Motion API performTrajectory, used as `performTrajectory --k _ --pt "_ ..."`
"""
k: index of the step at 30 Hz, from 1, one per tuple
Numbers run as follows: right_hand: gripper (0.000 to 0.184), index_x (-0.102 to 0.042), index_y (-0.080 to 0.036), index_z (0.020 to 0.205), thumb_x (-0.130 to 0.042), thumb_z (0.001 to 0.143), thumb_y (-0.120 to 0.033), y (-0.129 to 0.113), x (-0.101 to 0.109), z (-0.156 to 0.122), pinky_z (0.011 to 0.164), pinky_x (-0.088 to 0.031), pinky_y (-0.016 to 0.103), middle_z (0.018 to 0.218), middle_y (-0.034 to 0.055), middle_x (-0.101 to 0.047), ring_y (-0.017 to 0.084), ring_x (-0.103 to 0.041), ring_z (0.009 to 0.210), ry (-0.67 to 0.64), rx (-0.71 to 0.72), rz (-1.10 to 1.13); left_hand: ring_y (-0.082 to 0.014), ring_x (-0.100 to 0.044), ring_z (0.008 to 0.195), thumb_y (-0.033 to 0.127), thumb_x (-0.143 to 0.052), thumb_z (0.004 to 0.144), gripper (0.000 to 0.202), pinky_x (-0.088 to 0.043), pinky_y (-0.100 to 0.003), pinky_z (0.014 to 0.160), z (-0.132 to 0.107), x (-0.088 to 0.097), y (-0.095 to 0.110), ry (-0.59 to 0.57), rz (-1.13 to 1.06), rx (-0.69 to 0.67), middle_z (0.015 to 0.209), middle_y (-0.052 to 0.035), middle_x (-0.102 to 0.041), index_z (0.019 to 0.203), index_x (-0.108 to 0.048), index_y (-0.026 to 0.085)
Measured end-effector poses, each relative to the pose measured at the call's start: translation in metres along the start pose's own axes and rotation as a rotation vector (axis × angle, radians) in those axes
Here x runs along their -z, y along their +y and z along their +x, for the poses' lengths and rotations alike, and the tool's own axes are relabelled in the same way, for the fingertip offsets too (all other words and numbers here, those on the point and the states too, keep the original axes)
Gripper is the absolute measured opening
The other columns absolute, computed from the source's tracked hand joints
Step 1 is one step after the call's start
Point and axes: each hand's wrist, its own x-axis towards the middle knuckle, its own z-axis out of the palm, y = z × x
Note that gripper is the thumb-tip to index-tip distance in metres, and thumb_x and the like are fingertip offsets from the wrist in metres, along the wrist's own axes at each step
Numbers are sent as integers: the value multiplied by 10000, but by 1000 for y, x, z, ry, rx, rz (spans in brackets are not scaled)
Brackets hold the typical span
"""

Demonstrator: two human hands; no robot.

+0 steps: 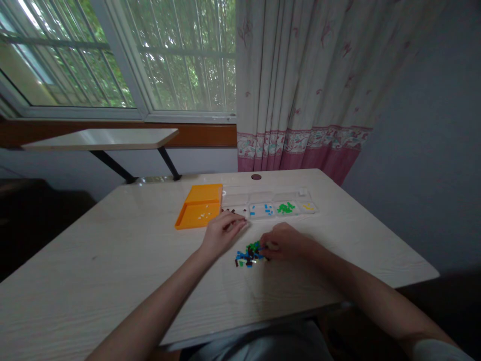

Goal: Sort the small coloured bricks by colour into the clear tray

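A mixed pile of small blue, green, dark brown and yellow bricks (248, 254) lies on the table. My right hand (285, 241) is at the pile's right edge, fingertips curled down in a pinch among the pieces; what they grip is hidden. My left hand (223, 231) hovers at the near edge of the clear divided tray (262, 217), by the compartment with dark brown bricks (233, 211). Its thumb and fingers are pressed together, and whatever is between them is too small to name. Other compartments hold blue bricks (268, 209), green bricks (285, 207) and yellow bricks (308, 206).
Left of the clear tray lies an open orange case (184, 216) with several small white pieces (205, 214) inside. A raised shelf (108, 138) on black legs stands at the table's (131, 260) back left. Behind are a window and a curtain (293, 90).
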Motion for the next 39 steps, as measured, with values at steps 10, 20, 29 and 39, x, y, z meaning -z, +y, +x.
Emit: performTrajectory --k 10,20,29,39 --pt "174 -639 -247 866 -515 755 -295 -8 -2 0 549 -333 218 644 -29 -660 116 -568 543 -224 100 -23 -111 -522 616 290 -566 790 162 -420 -216 585 3 10 -6 170 73 9 754 -39 -620 841 -643 157" --pt "209 -643 -245 882 -509 758 -346 -5 2 1 593 -377 224 685 -23 -672 130 -599 594 -302 33 -8 -112 -525 631 307 -548 798 185 -409 -209 600 4 10 -14 218 170 42 756 -34 -609 840 -646 155" --pt "188 -664 -224 878 -552 746 -298 -3 6 2 542 -359 186 609 -28 -637 91 -547 511 -249 5 99 -155 -566 673 396 -500 804 289 -391 -235 597 7 11 -31 173 473 256 740 -31 -627 893 -661 173" --pt "210 -663 -207 828 -532 797 -367 21 -9 0 503 -316 168 461 -46 -557 61 -473 424 256 -63 32 -137 -564 715 273 -475 817 204 -420 -219 639 1 6 -22 -24 258 86 818 -49 -637 864 -641 165"
